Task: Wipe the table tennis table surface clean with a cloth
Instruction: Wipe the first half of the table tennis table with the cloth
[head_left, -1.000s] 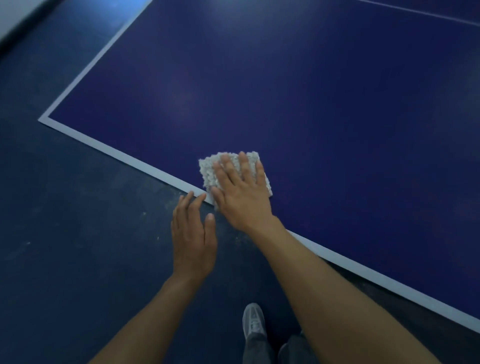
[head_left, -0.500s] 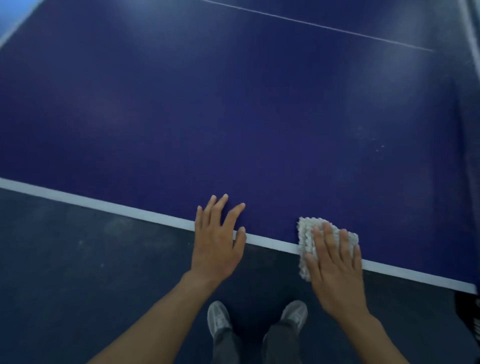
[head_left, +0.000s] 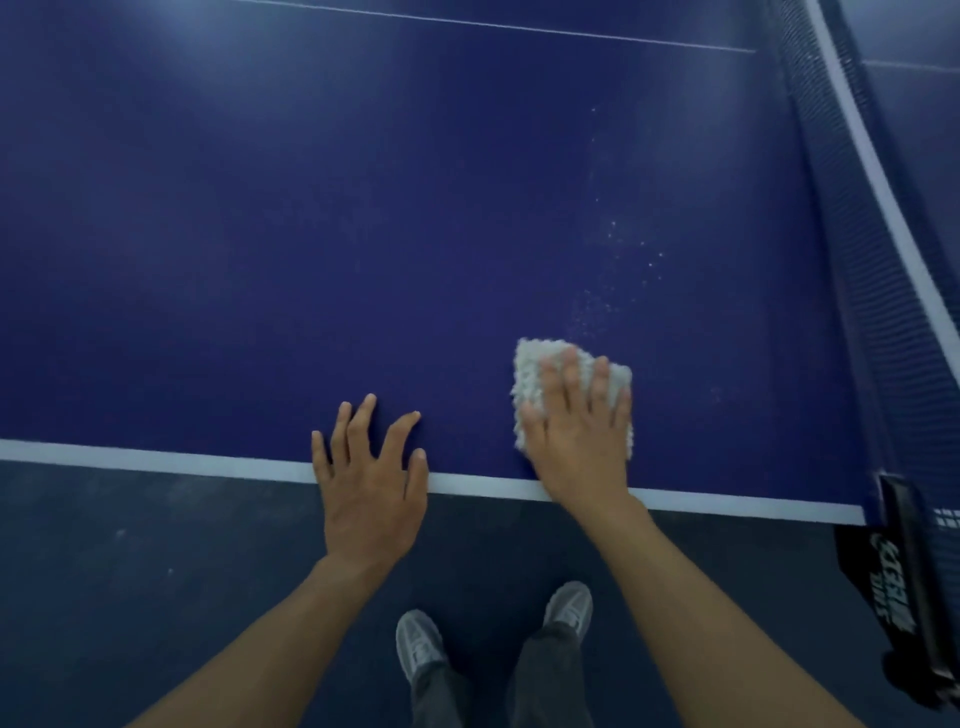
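We are in a table tennis room, though we cannot tell whether it belongs to a club, a sports hall or a games room. We see a deep blue table tennis table with a white line along its near edge and a thin white centre line farther off. At the right, a dark mesh net with a white top band crosses the table, fixed by a black clamp post with printed lettering. Below lies a dark, scuffed floor.
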